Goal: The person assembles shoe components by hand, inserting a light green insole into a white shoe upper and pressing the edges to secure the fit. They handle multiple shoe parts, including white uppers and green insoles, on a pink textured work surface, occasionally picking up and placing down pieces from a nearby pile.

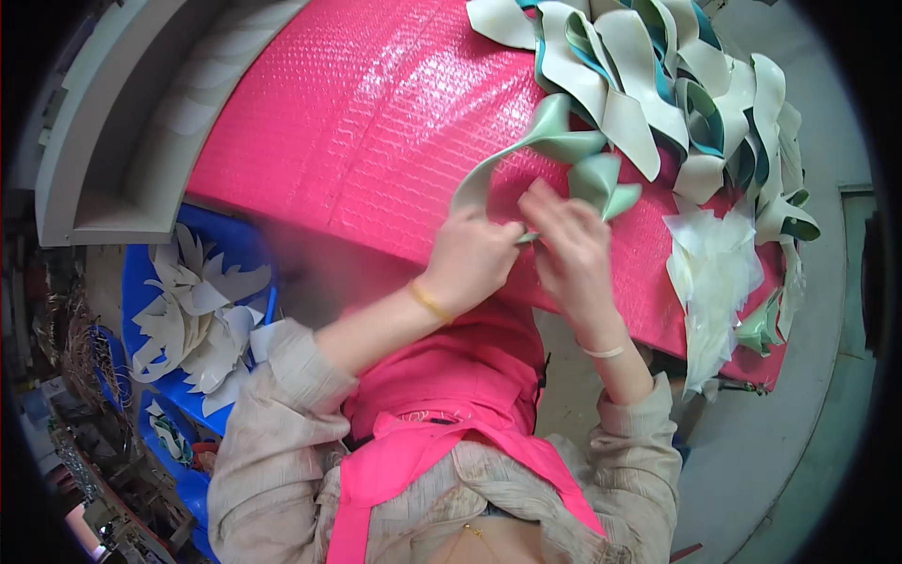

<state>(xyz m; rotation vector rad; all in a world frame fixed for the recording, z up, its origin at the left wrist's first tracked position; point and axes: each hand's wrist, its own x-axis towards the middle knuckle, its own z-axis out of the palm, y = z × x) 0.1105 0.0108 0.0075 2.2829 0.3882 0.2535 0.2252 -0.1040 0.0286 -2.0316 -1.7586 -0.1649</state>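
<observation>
Near the table's front edge, my left hand [473, 261] is closed on a pale green curved strip [481, 179] of flexible sheet material. The strip arches up and away from the fist to a folded, flared end. A small green edge pokes out between my two hands. Close beside it, my right hand [575, 252] is raised, its fingers smeared by motion, so whether it grips anything cannot be made out. Just beyond those fingers lies another folded pale green piece [597, 179].
A shiny pink cover [376, 122] lies over the table. Many white-and-teal curled pieces [639, 66] are heaped at the far right, with translucent white sheets [714, 282] nearer. At left stand a blue bin [272, 301] of white cut-offs and a grey trough-like frame [99, 160].
</observation>
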